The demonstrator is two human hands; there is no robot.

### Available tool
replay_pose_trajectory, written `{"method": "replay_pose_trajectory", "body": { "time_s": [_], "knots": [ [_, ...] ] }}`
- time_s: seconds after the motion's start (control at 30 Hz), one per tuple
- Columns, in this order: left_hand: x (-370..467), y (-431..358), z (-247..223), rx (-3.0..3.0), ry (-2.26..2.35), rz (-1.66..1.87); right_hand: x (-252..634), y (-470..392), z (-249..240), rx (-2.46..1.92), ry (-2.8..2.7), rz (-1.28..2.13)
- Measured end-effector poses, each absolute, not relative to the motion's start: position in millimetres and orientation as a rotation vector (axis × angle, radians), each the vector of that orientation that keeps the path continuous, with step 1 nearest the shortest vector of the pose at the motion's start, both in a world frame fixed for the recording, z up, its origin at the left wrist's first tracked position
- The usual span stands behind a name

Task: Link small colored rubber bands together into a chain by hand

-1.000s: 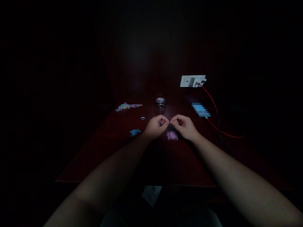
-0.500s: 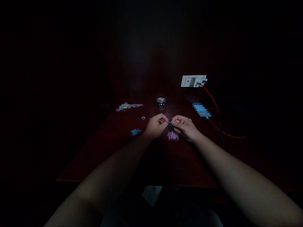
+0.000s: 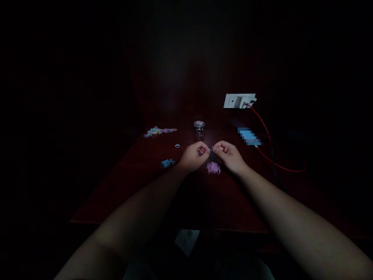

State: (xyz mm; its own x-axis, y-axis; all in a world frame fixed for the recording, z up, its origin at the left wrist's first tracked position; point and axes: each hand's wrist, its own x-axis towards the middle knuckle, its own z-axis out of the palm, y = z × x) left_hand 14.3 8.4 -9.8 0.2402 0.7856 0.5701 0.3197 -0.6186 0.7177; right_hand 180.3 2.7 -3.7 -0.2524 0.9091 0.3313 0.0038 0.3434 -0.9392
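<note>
**Thin pale band held crosswise, on the near side and right of the jar**

Left of the jar: blue bands, then 1 loose ring. Left hand, nearer side of the jar, pinches the thin pale band's left end; its long axis runs between 2 grips. Purple bands lie below, right of the jar. Right hand, farther right, pinches the other end.

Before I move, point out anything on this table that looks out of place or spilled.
One pale blue rubber band lies alone, apart from the blue pile and the mixed pile. I see nothing spilled or damaged.
</note>
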Motion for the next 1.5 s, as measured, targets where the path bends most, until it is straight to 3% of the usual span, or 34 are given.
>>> {"method": "replay_pose_trajectory", "body": {
  "time_s": [1.5],
  "knots": [
    [13.4, 6.9, -5.2, 2.009, 1.045, 1.330, 183.9, 3.4, -5.0, -0.872, -1.740, 0.986]
  ]
}}
